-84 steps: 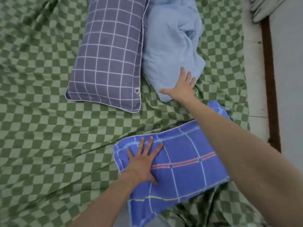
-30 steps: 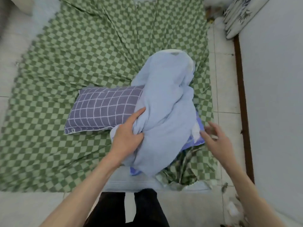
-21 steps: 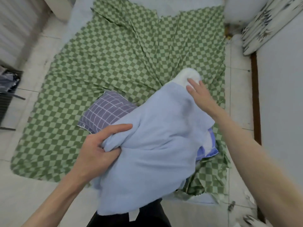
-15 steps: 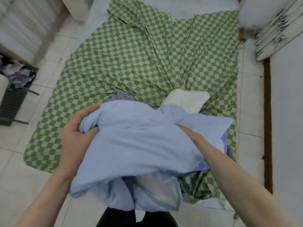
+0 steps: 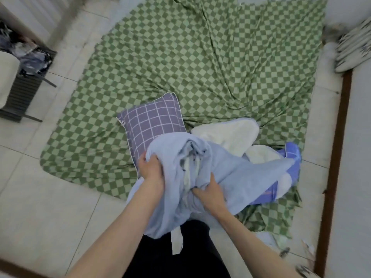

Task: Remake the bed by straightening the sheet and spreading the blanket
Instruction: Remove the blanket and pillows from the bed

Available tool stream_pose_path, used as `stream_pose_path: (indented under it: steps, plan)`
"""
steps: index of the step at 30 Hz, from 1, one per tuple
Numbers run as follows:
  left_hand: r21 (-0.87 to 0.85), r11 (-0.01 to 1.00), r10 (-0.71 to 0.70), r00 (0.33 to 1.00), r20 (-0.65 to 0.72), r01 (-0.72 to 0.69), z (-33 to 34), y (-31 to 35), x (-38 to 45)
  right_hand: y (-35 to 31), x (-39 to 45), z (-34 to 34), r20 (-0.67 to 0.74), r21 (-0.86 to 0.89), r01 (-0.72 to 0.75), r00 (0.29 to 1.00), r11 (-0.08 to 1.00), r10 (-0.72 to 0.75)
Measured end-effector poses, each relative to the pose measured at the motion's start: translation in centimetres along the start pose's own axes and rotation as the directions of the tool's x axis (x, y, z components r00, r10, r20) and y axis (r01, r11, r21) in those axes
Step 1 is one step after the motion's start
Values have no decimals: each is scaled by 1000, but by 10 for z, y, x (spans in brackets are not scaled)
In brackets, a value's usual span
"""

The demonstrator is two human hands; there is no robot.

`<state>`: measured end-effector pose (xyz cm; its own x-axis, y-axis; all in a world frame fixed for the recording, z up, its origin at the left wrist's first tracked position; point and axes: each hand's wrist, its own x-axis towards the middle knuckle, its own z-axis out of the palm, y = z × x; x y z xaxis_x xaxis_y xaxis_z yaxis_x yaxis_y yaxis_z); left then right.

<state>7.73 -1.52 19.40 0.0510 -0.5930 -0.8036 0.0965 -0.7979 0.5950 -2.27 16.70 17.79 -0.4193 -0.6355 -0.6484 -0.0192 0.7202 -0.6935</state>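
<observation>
A light blue blanket with a white underside hangs bunched in front of me, above the near edge of the bed. My left hand grips a fold at its left side. My right hand grips bunched cloth near its middle. Below lies the green checkered sheet, wrinkled, with creases running toward the near right corner. A purple grid pillow lies on the sheet, its near end hidden by the blanket. A blue plaid pillow peeks out at the right.
White tiled floor surrounds the sheet on the left and near side. A dark slatted stand with clothes on it sits at far left. A wall with a brown skirting runs along the right. A striped cushion leans at top right.
Both hands picked the blanket up from beside the pillows and gathered it. My right hand moved from its far edge to the bunched middle. The purple pillow shows again.
</observation>
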Motion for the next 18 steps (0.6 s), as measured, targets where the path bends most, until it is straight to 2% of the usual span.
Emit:
stream_pose_path:
  steps: [2,4,6,8,9,11,12,13,14,15,18]
  plan:
    - [188,966,142,972,188,-178,-10,-12,-32,-1,9,5,-124,255,-28,990,967,62]
    - [385,903,79,953,293,-193,-20,-5,-34,-4,8,-7,-117,371,-123,977,920,178]
    - [491,836,50,924,378,-246,-53,2,-26,-1,-1,-21,-128,511,-130,966,850,225]
    - [523,828,-30,915,403,-203,-78,-2,-28,-2,-8,-23,-73,663,-94,979,742,190]
    - [528,838,-89,921,380,-137,-78,-9,-33,-9,-14,-16,-22,672,-100,988,734,155]
    - [578,815,-187,930,317,-33,-66,-26,-46,-28,-25,13,81,492,-91,995,866,59]
    - [576,817,-219,919,329,-11,-66,-31,-51,-38,-30,29,102,348,-52,995,936,18]
    - [538,842,-270,889,371,31,-68,-32,-54,-47,-34,42,60,196,-6,998,981,-6]
    - [493,868,-300,854,424,61,-72,-31,-52,-54,-34,49,-11,66,27,1000,997,-26]
    - [454,883,-326,850,414,117,-75,-25,-50,-59,-32,52,-62,-21,52,997,998,-54]
    - [239,950,-299,803,516,200,-110,0,-48,-74,-25,57,-76,-126,72,994,989,-82]
